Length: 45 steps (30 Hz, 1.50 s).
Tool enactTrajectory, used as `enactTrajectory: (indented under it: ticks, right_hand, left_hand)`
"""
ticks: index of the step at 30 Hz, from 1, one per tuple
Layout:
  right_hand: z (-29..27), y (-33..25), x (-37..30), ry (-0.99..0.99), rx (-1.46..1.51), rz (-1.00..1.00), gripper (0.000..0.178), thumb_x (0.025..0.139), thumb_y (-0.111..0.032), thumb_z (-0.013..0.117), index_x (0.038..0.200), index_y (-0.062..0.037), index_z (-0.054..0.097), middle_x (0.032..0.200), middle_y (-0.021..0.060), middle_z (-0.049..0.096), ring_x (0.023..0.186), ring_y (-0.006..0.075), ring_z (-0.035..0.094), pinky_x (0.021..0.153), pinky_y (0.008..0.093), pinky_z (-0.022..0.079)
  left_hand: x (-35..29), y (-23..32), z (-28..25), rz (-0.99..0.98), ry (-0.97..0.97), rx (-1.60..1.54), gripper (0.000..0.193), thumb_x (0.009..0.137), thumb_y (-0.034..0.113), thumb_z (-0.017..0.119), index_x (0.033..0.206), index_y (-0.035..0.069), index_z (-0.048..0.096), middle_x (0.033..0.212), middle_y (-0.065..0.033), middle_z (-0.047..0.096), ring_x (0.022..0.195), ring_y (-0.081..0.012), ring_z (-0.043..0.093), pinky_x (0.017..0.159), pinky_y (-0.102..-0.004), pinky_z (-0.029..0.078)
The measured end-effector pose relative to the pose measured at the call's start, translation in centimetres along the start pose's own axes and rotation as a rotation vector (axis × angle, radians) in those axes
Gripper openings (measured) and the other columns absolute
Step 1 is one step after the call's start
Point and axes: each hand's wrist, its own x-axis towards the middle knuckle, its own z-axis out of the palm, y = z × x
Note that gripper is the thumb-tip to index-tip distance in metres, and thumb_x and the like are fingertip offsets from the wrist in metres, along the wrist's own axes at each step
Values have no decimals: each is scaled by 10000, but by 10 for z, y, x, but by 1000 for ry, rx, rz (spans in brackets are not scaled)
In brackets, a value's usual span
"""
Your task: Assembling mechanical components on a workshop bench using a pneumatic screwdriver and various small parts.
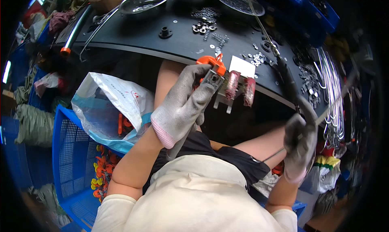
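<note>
We find bare room on the dark worktop (133, 31) left of the black knob (165, 32). To the right, scattered washers (204, 27) and nuts (256, 59) crowd it; steel bowls (144, 1) line the far edge, and a hose (265, 29) crosses.

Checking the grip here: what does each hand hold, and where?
Left hand: orange-and-grey clamp, by its grey body. Right hand: dark power tool, by its handle.

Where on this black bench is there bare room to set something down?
Bare patch: the black bench between the steel bowl, the small black flanged bushing and the front edge. Crowded: right of the bushing, washers and nuts lie scattered out to the wire hooks.
</note>
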Motion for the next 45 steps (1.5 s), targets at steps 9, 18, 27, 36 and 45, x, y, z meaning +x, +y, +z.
enactTrajectory:
  ticks: [9, 18, 27, 36, 45]
  right_hand:
    - [-13, -33, -12, -274, -730, -284, 588, 647, 117, 569, 1194, -82, 653, 590, 67, 411, 476, 179, 444, 464, 287, 368]
    - [-4, -32, -14, -240, -724, -330, 573, 635, 80, 598, 1176, -98, 664, 587, 50, 421, 476, 178, 469, 450, 296, 377]
    - [-1, -36, -17, -268, -810, -292, 584, 652, 77, 603, 1192, -139, 660, 605, 63, 430, 465, 205, 472, 449, 323, 396]
    - [6, -32, -15, -300, -911, -278, 616, 658, 77, 595, 1230, -147, 638, 615, 64, 453, 472, 194, 478, 455, 322, 417]
    - [35, 23, -40, -420, 461, 530, 541, 909, -173, 608, 1392, -11, 426, 642, -71, 397, 519, 40, 376, 432, 197, 295]
  left_hand:
    - [9, 11, -19, 143, 123, 6, 591, 926, 523, 513, 1280, 57, 430, 990, -55, 560, 488, -56, 489, 406, -182, 379]
    - [9, 11, -25, 140, 114, 18, 580, 916, 426, 569, 1324, 49, 404, 921, -33, 520, 515, -49, 501, 423, -180, 390]
    - [14, 3, -27, 200, 191, 204, 561, 908, 330, 602, 1337, 31, 399, 902, -27, 505, 568, -22, 473, 476, -167, 390]
    - [24, -13, -28, 562, 366, 801, 586, 820, 180, 701, 1320, 48, 427, 1055, -136, 615, 775, -205, 666, 689, -293, 540]
    - [33, -26, -30, 660, 384, 1011, 660, 740, 159, 767, 1308, 75, 440, 1080, -136, 612, 693, -236, 674, 601, -337, 569]
